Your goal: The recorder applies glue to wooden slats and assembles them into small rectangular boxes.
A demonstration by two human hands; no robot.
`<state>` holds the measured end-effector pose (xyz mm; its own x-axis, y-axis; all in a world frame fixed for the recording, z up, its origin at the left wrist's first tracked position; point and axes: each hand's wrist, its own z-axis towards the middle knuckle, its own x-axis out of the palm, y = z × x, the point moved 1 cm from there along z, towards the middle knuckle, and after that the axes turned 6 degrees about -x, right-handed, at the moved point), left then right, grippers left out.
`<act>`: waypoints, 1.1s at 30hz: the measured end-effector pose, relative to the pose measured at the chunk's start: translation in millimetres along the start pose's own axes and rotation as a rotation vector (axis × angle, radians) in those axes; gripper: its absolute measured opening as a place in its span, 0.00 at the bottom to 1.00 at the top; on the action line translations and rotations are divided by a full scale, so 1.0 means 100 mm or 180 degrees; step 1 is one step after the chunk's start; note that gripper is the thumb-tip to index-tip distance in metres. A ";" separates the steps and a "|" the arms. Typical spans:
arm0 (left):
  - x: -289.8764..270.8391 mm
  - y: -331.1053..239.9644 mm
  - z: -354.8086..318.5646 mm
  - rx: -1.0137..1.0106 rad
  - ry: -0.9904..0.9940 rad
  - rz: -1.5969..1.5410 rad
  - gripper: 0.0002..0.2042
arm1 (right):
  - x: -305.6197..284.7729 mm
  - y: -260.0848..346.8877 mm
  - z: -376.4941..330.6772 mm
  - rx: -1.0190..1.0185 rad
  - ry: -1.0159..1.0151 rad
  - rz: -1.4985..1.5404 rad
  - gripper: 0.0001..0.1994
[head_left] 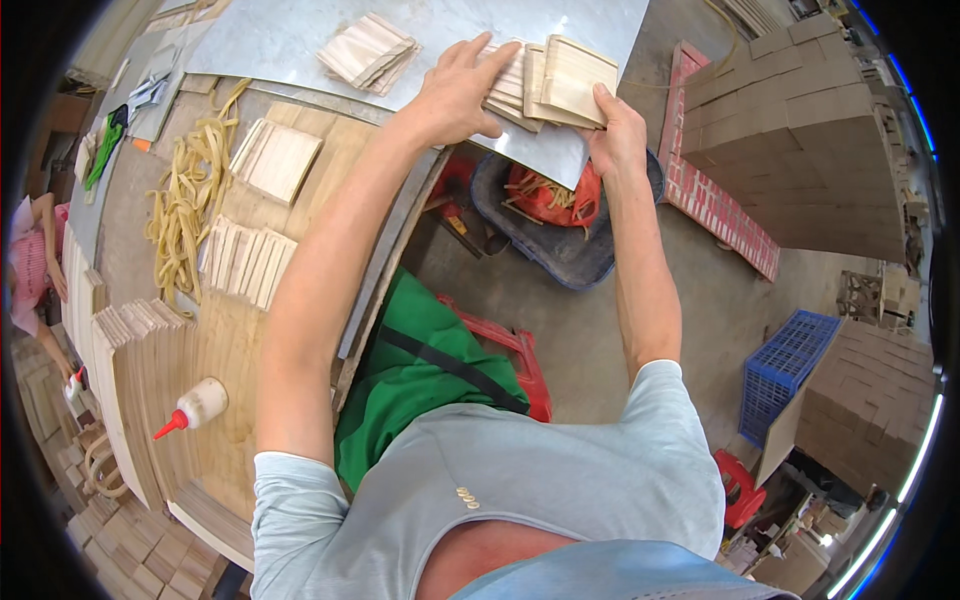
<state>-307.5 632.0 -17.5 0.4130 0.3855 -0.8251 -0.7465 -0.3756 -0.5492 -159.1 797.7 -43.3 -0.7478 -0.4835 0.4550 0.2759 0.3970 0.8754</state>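
Observation:
At the far edge of the metal-topped table [270, 45], my right hand [618, 138] grips a small square wooden panel [580, 78], thumb on its face and fingers underneath. More thin wooden panels [508, 85] lie fanned beneath and to the left of it. My left hand [455, 92] is open over the left end of that fanned group, its fingers spread; whether the fingertips touch the wood I cannot tell. Left of this hand, a separate small stack of panels [366, 52] rests on the metal sheet.
Nearer left are panel stacks [275, 160], a row of wooden pieces [248, 258], tan elastic bands [190, 190] and a red-tipped glue bottle [200, 403]. Below the table's edge stands a dark tub [560, 262]. Cardboard stacks [800, 150] and a blue crate [788, 370] stand right. Another person works far left.

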 end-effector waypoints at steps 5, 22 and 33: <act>-0.01 0.02 0.23 0.0407 0.0532 0.0758 0.56 | -0.02 0.04 0.07 0.0125 0.0074 -0.0215 0.20; -0.04 -0.21 0.61 0.0639 0.1277 0.1432 0.52 | -0.62 0.19 -0.33 -0.0018 0.0053 0.0620 0.17; -1.44 0.03 -1.08 -0.1163 -0.0718 -0.1512 0.48 | 0.38 0.03 -0.73 0.0133 0.0919 0.0282 0.15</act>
<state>-313.1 484.6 85.5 0.5054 0.7337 -0.4541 -0.2666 -0.3678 -0.8909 -143.2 723.6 -11.5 -0.5176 -0.6451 0.5621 0.3028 0.4764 0.8255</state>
